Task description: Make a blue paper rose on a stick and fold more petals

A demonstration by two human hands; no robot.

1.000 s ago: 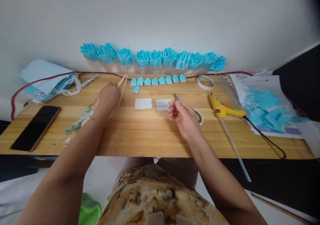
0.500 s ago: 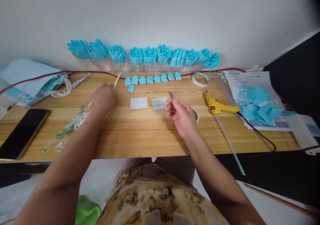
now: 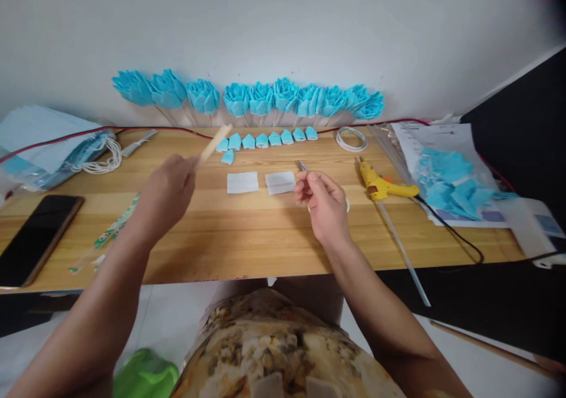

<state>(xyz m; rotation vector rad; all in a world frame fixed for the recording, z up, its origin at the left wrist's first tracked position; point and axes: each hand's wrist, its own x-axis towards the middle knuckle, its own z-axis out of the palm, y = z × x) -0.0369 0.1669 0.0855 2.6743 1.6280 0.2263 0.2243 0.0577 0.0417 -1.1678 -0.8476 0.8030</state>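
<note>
My left hand [image 3: 170, 188] is closed around a pale wooden stick [image 3: 214, 144], which slants up and to the right above the table. My right hand [image 3: 325, 203] pinches a slim tool with a silver metal tip [image 3: 301, 165]; the rest of it is hidden in the fingers. Just left of that hand lie two white rectangular pieces, a right one [image 3: 280, 183] and a left one [image 3: 243, 182]. Behind them runs a row of small folded blue pieces [image 3: 262, 141], with one more blue piece [image 3: 227, 157] in front. A white rounded edge shows partly behind my right hand.
Blue flowers [image 3: 260, 98] on stems lean along the wall. To the right are a tape roll [image 3: 351, 140], a yellow glue gun [image 3: 389, 188] with its cord, and bagged blue pieces [image 3: 451, 180]. On the left lie a phone [image 3: 39, 239], green-white wrappers [image 3: 115, 224] and white cord [image 3: 104, 157].
My left hand has lifted and come back toward me, slightly left, bringing the wooden stick up from the table. My right hand has stayed nearly still with its tool.
</note>
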